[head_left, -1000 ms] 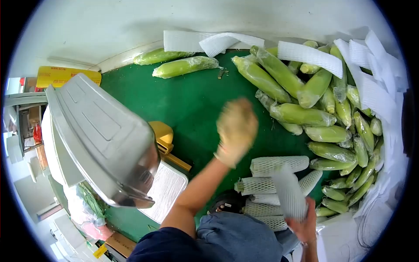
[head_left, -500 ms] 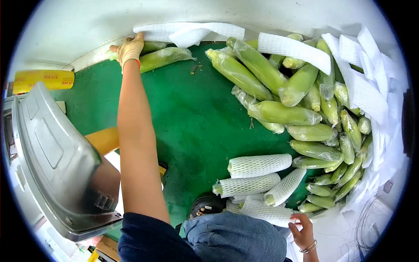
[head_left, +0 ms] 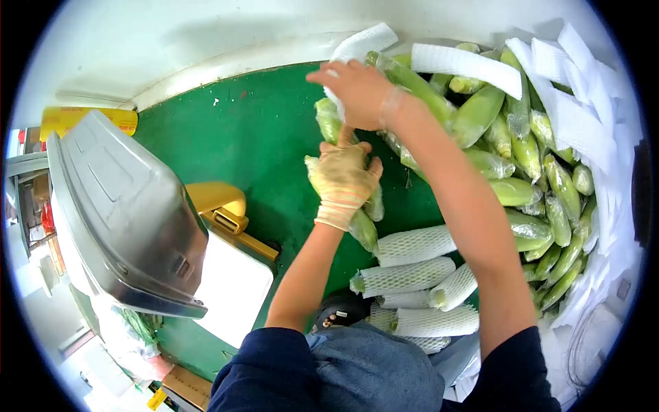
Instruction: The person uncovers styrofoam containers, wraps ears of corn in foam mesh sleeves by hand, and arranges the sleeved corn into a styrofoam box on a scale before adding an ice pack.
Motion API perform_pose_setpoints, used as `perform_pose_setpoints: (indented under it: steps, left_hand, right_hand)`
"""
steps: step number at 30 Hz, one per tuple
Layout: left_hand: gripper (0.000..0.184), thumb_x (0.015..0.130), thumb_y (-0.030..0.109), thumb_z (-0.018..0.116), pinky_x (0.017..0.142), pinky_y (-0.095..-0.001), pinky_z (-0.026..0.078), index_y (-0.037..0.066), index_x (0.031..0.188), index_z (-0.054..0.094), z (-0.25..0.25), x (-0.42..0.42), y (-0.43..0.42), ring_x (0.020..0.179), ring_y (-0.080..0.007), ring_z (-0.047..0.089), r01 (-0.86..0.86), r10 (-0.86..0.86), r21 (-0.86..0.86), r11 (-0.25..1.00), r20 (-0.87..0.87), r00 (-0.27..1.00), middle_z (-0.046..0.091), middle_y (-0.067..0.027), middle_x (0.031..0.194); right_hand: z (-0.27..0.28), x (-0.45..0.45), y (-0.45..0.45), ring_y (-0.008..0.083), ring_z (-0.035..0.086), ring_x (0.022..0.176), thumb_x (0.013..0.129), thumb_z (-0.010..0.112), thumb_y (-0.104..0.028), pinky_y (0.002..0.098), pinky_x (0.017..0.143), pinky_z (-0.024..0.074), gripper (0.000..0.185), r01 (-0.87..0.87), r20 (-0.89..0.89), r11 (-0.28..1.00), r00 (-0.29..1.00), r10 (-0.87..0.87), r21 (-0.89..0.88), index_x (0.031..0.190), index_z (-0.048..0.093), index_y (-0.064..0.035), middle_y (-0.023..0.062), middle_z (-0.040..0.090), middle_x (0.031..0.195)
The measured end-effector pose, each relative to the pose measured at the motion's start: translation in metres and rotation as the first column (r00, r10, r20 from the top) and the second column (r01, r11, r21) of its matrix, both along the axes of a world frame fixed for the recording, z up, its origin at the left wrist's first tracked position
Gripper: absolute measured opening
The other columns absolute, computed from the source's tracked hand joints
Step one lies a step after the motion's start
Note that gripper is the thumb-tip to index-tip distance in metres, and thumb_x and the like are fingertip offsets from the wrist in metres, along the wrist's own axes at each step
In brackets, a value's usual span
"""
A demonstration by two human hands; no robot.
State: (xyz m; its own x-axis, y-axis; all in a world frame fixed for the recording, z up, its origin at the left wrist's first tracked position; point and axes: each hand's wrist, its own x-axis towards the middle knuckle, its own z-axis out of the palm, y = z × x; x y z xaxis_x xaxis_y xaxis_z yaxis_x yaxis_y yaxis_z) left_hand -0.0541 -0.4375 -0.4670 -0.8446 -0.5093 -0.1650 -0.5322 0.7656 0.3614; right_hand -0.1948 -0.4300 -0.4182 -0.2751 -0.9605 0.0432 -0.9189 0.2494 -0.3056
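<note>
My left hand [head_left: 341,175], in a pale knit glove, is closed over two plastic-wrapped ears of corn [head_left: 364,232] lying on the green surface. The glove hides their middles; their ends show above and below it. Just beyond it, my right hand [head_left: 364,93] is bent over a white foam net sleeve [head_left: 364,42], which shows at the fingers and above the hand. Part of the sleeve is hidden by that hand. Close to my body lie several ears of corn in white foam net sleeves [head_left: 406,276].
A heap of plastic-wrapped corn [head_left: 480,115] fills the right side, with loose white foam sleeves [head_left: 580,141] along its edge. At left stand a grey metal-and-plastic machine [head_left: 130,213] and a yellow roll [head_left: 89,122]. A white wall [head_left: 226,41] borders the far side.
My left hand has come from the far left wall towards the middle, along with the two ears of corn. The foam sleeve moved right, and my right hand rose from the lower right onto it.
</note>
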Motion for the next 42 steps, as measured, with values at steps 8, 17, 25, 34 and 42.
perform_pose_setpoints:
  steps: [8, 17, 25, 34, 42]
  left_hand:
    - [0.026, 0.078, 0.000, 0.062, 0.094, -0.0330, 0.044, 0.002, 0.104, 0.063, -0.012, 0.037, -0.014, 0.111, -0.0240, 0.052, 0.149, 0.189, 0.596, 0.789, -0.466, 0.864, 0.050, -0.0131, 0.131]
    - [0.032, 0.091, 0.016, 0.053, 0.086, -0.0284, 0.045, -0.001, 0.118, 0.057, 0.041, 0.091, 0.033, 0.100, -0.0162, 0.057, 0.120, 0.577, 0.993, -0.021, -0.086, 0.812, 0.059, -0.0093, 0.119]
    - [0.018, 0.090, 0.013, 0.056, 0.090, -0.0276, 0.042, 0.001, 0.103, 0.054, 0.008, 0.149, 0.033, 0.097, -0.0142, 0.055, 0.232, 0.726, 0.909, -0.347, 0.103, 0.680, 0.058, -0.0060, 0.103]
    - [0.033, 0.085, 0.027, 0.065, 0.066, -0.0302, 0.048, 0.002, 0.103, 0.052, -0.069, 0.151, 0.037, 0.075, -0.0160, 0.057, -0.200, 0.654, 0.922, -0.332, 0.377, 0.656, 0.059, -0.0062, 0.086]
    - [0.047, 0.086, 0.035, 0.056, 0.091, -0.0354, 0.041, 0.003, 0.119, 0.047, 0.033, 0.170, 0.026, 0.106, -0.0229, 0.050, 0.023, 0.573, 1.000, -0.020, -0.007, 0.819, 0.053, -0.0089, 0.116]
  right_hand:
    - [0.012, -0.001, 0.029, 0.0310, 0.054, 0.107, 0.075, 0.066, -0.014, 0.0390, 0.086, 0.0481, 0.046, 0.037, 0.025, 0.985, 0.999, -0.034, -0.166, 0.119, 0.053, -0.0188, 0.0087, 0.056, 0.116]
    - [0.036, 0.145, 0.201, 0.0067, 0.056, 0.078, 0.080, 0.067, -0.005, 0.0213, 0.070, 0.0471, 0.032, 0.767, 0.945, 0.567, -0.162, -0.285, 0.302, 0.109, 0.053, -0.0060, -0.0002, 0.059, 0.092]
    - [-0.056, 0.216, 0.144, 0.0101, 0.053, 0.083, 0.087, 0.062, -0.012, 0.0243, 0.076, 0.0436, 0.014, 0.867, 0.927, 0.465, -0.309, 0.215, 0.181, 0.095, 0.057, -0.0025, 0.0014, 0.056, 0.090]
    - [-0.082, 0.200, 0.144, 0.0342, 0.062, 0.073, 0.075, 0.069, -0.035, 0.0392, 0.067, 0.0499, 0.039, 0.603, 0.715, 0.792, 0.513, -0.474, 0.093, 0.089, 0.059, -0.0002, 0.0189, 0.064, 0.080]
    - [0.062, 0.195, 0.112, 0.0124, 0.051, 0.049, 0.082, 0.064, -0.025, 0.0315, 0.046, 0.0379, 0.030, 0.571, 0.803, 0.799, 0.378, -0.460, 0.189, 0.073, 0.059, 0.0037, 0.0110, 0.055, 0.055]
